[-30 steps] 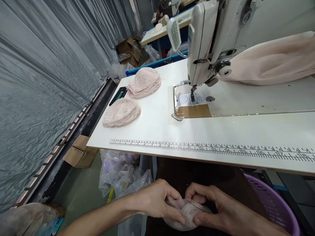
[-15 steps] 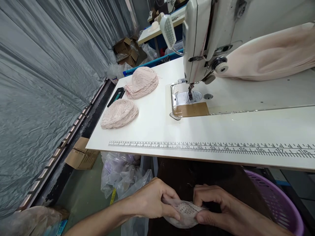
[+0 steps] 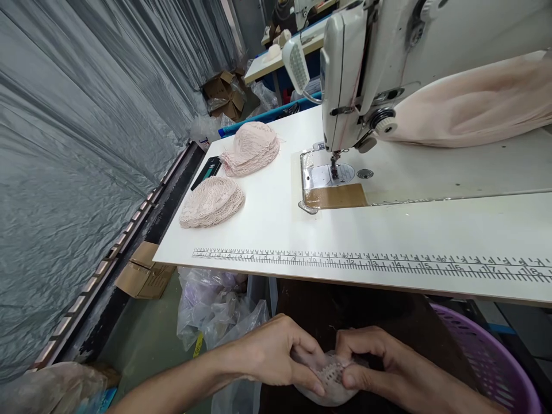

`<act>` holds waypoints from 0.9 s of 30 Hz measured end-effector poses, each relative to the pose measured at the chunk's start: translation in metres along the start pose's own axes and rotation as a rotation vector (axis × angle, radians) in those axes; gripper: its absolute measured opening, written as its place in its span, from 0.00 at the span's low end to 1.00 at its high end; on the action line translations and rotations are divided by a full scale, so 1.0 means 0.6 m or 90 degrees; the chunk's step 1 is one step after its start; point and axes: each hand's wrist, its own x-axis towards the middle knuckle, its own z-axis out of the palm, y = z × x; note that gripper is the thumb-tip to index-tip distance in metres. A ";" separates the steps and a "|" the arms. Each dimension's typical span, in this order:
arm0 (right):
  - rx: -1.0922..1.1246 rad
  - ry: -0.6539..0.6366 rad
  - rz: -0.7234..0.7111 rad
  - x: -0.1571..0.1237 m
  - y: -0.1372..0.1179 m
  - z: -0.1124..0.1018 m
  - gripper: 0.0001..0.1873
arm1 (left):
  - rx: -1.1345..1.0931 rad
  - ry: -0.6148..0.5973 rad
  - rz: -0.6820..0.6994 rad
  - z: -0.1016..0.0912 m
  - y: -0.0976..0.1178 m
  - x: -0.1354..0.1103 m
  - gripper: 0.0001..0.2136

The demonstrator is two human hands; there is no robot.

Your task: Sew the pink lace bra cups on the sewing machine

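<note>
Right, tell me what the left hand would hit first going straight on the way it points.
The left hand points rightward and pinches the lace piece; straight on, it would probably first meet the right hand, gripping the same piece from the opposite side.

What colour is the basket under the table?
Purple; the basket shows in the head view, lower right.

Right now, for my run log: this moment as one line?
left hand: pinches lace piece | right hand: pinches it too | below table edge | on it: near lace stack, far lace stack, sewing machine
</note>
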 end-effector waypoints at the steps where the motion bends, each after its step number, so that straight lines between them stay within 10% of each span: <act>1: 0.017 -0.003 0.001 0.000 0.000 -0.001 0.14 | -0.005 -0.004 0.006 0.000 0.000 0.000 0.18; 27: 0.136 0.007 0.036 0.023 0.006 -0.015 0.20 | -0.016 -0.023 0.010 -0.009 0.002 0.017 0.22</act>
